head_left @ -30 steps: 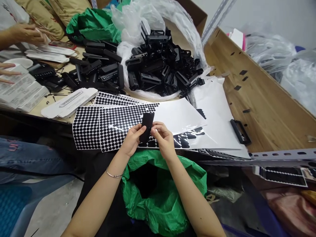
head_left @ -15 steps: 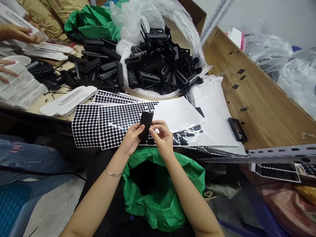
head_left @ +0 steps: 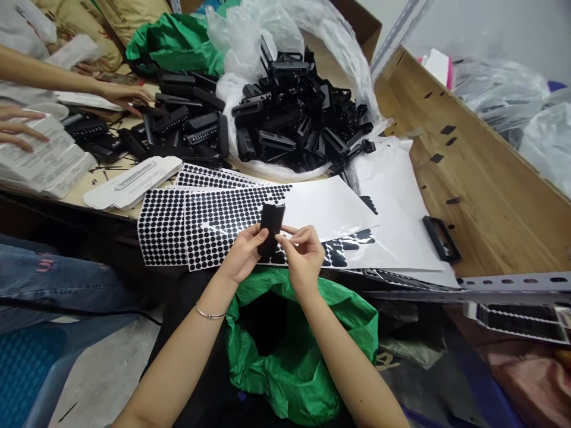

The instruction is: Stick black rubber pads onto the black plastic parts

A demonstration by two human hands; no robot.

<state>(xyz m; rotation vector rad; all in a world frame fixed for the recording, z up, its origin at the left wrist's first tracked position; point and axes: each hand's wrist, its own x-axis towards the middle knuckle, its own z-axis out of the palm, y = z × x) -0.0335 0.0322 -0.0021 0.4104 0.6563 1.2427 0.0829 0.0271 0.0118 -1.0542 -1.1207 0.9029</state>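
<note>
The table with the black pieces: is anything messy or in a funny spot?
One black plastic frame lies alone on the right, away from the big pile of black plastic parts, so it looks stray. Thin black bits also lie scattered beside the white cartons, which looks untidy. Nothing looks clearly broken.

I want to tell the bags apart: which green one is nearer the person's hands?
The front green bag, below the left hand and right hand, with its dark mouth showing; the other green bag lies farther back, beyond loose black pieces.
</note>
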